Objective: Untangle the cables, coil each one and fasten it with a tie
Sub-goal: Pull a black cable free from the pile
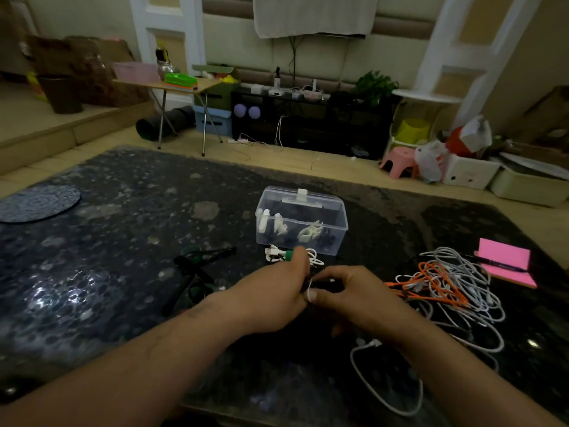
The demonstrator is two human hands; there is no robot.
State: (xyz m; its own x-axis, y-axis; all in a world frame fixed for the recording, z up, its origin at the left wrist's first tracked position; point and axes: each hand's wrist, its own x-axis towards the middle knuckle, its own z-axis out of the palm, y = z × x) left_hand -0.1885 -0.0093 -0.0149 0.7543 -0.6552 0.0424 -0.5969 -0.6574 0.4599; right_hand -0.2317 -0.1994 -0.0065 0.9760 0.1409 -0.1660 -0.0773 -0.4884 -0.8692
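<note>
Left hand (274, 291) and right hand (354, 292), each grip clamped on one dark cable (326, 284); beyond, one clear box (334, 211) holds several white clips (309, 231).

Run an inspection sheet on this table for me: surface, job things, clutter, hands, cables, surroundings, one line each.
Surface: dark speckled tabletop, glare patches at left.
Job's things: clear box holding white and black ties; coiled white cable with a green tie just in front of it.
Clutter: pink notepad with a pen on it; round mat at far left.
Hands: left hand and right hand both pinch a small dark bundle; what it is cannot be told.
Cables: white-and-orange tangle at right; loose white cable near the front; dark cables at left.
Surroundings: folding table, black cabinet, pink stool.
</note>
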